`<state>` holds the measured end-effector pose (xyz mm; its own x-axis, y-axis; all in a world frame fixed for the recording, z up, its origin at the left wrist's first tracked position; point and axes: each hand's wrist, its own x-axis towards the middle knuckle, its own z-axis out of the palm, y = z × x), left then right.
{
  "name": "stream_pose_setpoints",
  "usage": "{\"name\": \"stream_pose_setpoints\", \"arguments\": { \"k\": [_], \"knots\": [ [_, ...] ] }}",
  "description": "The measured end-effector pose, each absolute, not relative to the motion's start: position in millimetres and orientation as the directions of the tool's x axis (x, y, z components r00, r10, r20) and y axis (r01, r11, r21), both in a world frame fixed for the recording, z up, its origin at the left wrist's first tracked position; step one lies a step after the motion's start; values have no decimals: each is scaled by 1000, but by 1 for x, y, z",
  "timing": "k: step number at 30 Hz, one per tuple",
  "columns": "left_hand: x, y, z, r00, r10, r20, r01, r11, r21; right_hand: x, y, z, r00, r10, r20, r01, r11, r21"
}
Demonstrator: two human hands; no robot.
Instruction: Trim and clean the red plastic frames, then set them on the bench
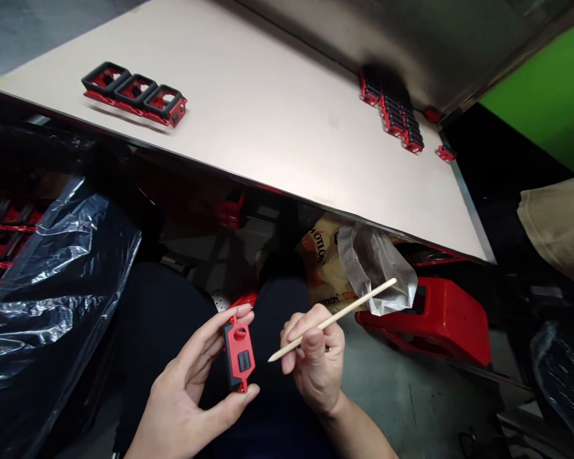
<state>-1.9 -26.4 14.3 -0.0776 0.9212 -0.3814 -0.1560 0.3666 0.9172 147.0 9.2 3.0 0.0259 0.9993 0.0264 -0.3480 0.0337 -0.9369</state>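
My left hand (186,389) grips a red plastic part (240,338) with a black backing by its two ends, between thumb and fingers. A round hole and a small dark inset label show on its face; the lettering is too small to read. In my right hand (316,357) is a thin pale wooden stick (358,303), pinched between thumb and fingers. Its pointed end is directed at the red part, a short gap away from it. Both hands are above my lap, below the table's near edge.
On the white table (268,121), a row of red-and-black frames (141,95) lies at left, stacks of similar parts (395,115) at right. Black plastic sheeting (62,287) covers red parts at left. A red stool (440,325) and a translucent plastic bag (380,268) are at right.
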Motion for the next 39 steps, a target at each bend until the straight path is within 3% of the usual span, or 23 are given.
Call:
{"name": "stream_pose_setpoints", "arguments": {
  "k": [3,9,24,32,39],
  "knots": [
    [-3,-28,12,-76,922,-380,-140,368,919,152,10,7,20,998,56,-287,60,-956],
    [-4,-28,13,-54,921,-386,-150,375,915,157,7,18,-156,953,260,-59,254,-965],
    [-1,-25,17,-83,934,-346,-101,338,936,166,12,28,-317,834,452,259,535,-804],
    [-4,-23,16,-82,946,-313,-24,312,950,174,21,33,-441,860,257,283,405,-869],
    [-4,-21,16,-106,944,-313,-12,314,949,167,18,17,-352,909,224,91,271,-958]
  ]
}}
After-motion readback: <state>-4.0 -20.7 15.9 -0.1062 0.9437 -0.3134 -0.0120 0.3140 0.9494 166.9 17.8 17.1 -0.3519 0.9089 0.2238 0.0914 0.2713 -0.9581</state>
